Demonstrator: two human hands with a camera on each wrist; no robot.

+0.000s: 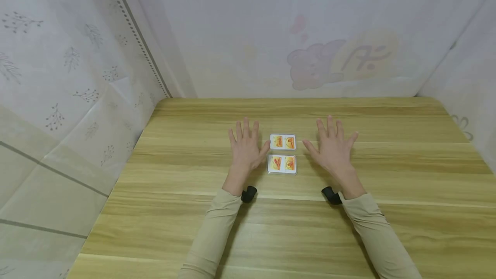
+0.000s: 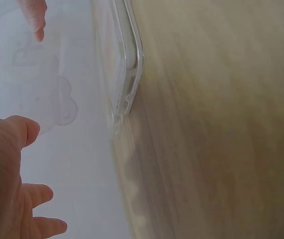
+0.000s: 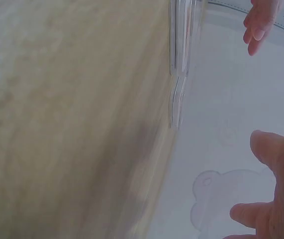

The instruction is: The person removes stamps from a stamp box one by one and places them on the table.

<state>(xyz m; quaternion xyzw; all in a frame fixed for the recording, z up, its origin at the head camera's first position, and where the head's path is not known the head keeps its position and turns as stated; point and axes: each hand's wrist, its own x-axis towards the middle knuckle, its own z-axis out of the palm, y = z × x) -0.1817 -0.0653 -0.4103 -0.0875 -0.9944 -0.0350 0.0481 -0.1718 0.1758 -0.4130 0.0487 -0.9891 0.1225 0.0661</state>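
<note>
Head view: my left grip and right grip, fingers spread apart, flanked a farther card case and a nearer card case, both flat on the surface. Left wrist: my thumb stood clear of both cases. Right wrist: mine hung above the surface.

Card cases obstruct low passage; above is open.

Glossy clear plastic cases, smooth wood-grained worktop, matt printed cloth hangings, creased matt cloth sleeves
</note>
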